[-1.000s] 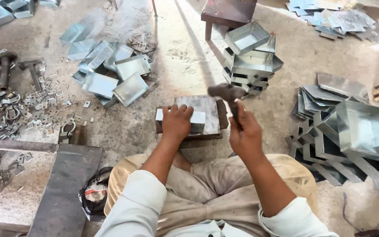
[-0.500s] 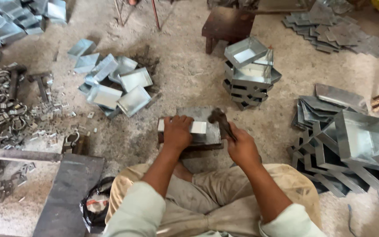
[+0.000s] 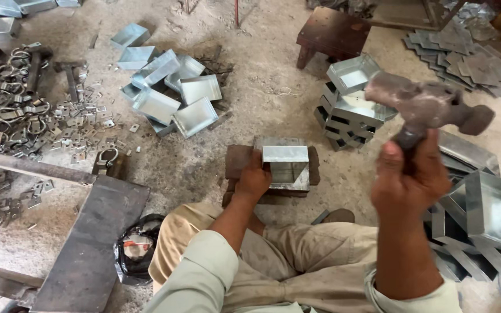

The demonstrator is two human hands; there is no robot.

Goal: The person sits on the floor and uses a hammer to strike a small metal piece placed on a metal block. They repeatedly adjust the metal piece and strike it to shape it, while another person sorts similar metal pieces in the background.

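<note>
My left hand (image 3: pixel 254 179) grips the left side of a small box of shiny sheet metal (image 3: pixel 286 164), holding it on a dark iron block (image 3: pixel 239 160) on the floor in front of my knees. My right hand (image 3: pixel 411 177) is raised well above and to the right of the box, closed around the handle of a rusty hammer (image 3: pixel 427 105) whose head points sideways. The box's open side faces up.
A stack of finished metal boxes (image 3: pixel 352 99) stands behind the block, with a loose pile (image 3: pixel 166 98) at the back left. Folded sheet pieces (image 3: pixel 485 214) lie at the right, small brackets and rings (image 3: pixel 24 116) at the left. A steel plate (image 3: pixel 91 240) and a low stool (image 3: pixel 334 32) are nearby.
The hammer was down on the box half a second ago; now my right hand has swung it up high to the right. My left hand has stayed on the box.
</note>
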